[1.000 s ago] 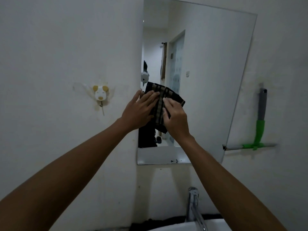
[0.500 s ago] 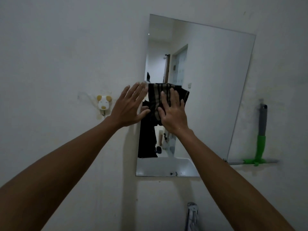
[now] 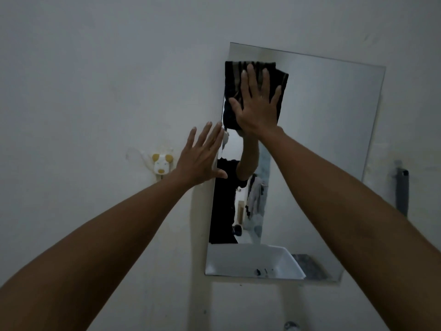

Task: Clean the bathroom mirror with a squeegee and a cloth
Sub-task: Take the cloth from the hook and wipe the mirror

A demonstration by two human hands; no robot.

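The right hand (image 3: 259, 103), fingers spread flat, presses the cloth (image 3: 281, 91) against the mirror (image 3: 322, 139) near its top left corner. The left hand (image 3: 202, 156), fingers apart, braces at the mirror's left edge. With no real grip, the cloth could slide free and drop.

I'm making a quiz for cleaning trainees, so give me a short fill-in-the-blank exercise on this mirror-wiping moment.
1. The right hand presses the dark cloth flat against the upper ____ corner of the mirror.
2. The left hand is open with fingers spread and holds ____.
3. The animal-shaped hook is fixed on the wall to the ____ of the mirror.
4. The grey squeegee handle hangs on the wall, touched by ____ hand.

Missing words: left; nothing; left; neither
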